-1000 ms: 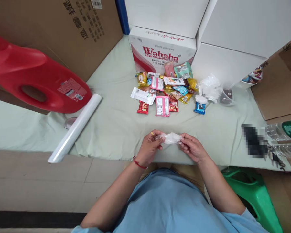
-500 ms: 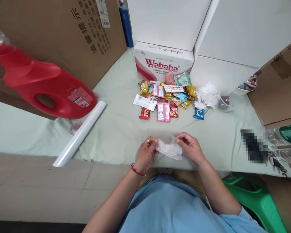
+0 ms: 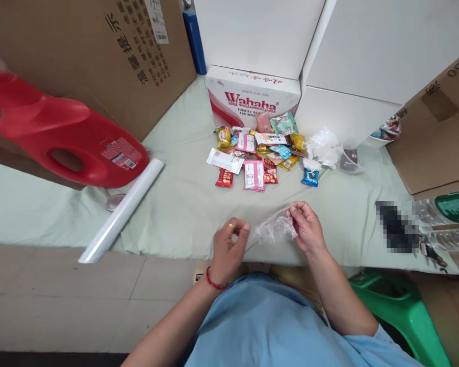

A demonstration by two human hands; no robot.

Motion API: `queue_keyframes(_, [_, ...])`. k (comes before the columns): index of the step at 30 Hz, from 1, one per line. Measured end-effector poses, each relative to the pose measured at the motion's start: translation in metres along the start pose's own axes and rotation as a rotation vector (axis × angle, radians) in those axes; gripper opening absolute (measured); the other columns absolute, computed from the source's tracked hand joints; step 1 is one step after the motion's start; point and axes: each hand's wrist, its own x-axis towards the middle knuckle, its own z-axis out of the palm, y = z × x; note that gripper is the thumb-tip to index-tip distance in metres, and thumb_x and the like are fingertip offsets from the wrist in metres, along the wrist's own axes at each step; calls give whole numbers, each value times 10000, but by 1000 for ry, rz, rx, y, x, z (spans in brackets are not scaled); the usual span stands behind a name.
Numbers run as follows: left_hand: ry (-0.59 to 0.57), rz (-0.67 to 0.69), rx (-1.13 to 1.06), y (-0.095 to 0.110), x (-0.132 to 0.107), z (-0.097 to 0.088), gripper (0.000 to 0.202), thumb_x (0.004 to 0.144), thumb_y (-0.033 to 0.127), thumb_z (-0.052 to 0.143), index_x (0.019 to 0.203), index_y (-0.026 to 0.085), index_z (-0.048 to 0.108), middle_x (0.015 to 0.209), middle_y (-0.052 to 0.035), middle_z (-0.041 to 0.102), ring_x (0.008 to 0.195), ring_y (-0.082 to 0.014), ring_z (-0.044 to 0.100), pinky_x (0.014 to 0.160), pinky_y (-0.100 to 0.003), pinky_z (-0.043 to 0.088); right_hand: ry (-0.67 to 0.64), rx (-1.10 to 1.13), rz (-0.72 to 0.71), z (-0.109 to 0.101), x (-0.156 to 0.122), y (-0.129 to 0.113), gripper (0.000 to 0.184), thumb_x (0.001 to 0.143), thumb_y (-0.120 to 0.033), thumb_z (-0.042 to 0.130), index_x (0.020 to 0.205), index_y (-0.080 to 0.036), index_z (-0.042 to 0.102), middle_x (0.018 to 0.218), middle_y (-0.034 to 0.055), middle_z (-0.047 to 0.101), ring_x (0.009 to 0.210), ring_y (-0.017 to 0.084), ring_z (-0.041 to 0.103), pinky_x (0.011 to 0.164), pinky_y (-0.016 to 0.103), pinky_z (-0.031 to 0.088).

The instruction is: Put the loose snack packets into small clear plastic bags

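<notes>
A crumpled clear plastic bag (image 3: 275, 229) hangs just over the front of the cloth-covered table, pinched at its upper right by my right hand (image 3: 308, 224). My left hand (image 3: 231, 247) is a little to the left of the bag, apart from it; its thumb and index finger are brought together, and nothing shows between them. Beyond both hands lies a pile of small wrapped snacks (image 3: 254, 176). To the right of that pile is a heap of crumpled clear plastic bags (image 3: 323, 148), with a blue snack packet (image 3: 310, 177) in front of it.
A red detergent jug (image 3: 72, 137) and a white roll (image 3: 122, 209) occupy the left side. Behind the snacks stands a Wahaba carton (image 3: 229, 107). A clear plastic cup (image 3: 352, 160), plastic bottles (image 3: 453, 209) and keys (image 3: 432, 255) are on the right. A green stool (image 3: 416, 311) stands below.
My left hand has come off the plastic bag and turned, its thumb and index finger curled. My right hand keeps hold of the bag, which now hangs more opened out and slightly further right.
</notes>
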Motion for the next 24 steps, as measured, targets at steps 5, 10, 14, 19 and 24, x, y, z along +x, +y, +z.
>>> queue_keyframes(5, [35, 188, 168, 7, 11, 27, 391, 904, 397, 688, 1233, 204, 599, 1204, -116, 636, 1131, -249, 598, 945, -398, 497, -35, -4, 14, 10, -8, -2, 411, 686, -496, 883, 843, -224, 618, 685, -51, 615, 526, 85, 452, 478, 211, 340])
queue_keyframes(10, [-121, 193, 130, -5, 25, 39, 142, 983, 300, 557, 950, 221, 669, 980, -66, 692, 983, -214, 644, 919, -381, 498, -125, 57, 161, 3, -4, -12, 426, 605, -429, 924, 811, -211, 621, 644, -54, 605, 539, 92, 478, 514, 212, 372])
queue_keyframes(14, [21, 197, 136, -1, 17, 44, 207, 918, 362, 660, 1053, 206, 641, 1043, -84, 662, 1018, -232, 620, 915, -384, 494, -83, 44, 129, -3, 5, -21, 412, 593, -406, 922, 788, -210, 616, 633, -57, 605, 519, 85, 450, 494, 209, 344])
queue_keyframes(19, [-84, -25, -31, -11, 17, 51, 148, 926, 355, 594, 903, 214, 630, 872, -37, 658, 829, -188, 621, 788, -324, 481, -124, 4, 166, -4, 13, -24, 403, 615, -426, 902, 811, -213, 622, 644, -59, 584, 512, 81, 427, 483, 206, 335])
queue_keyframes(24, [44, -238, -230, -31, 22, 44, 237, 967, 446, 541, 905, 217, 551, 770, 15, 577, 702, -146, 533, 672, -273, 429, -44, -214, -26, -20, 13, -18, 416, 715, -523, 830, 956, -229, 661, 858, -1, 655, 666, 133, 551, 581, 252, 451])
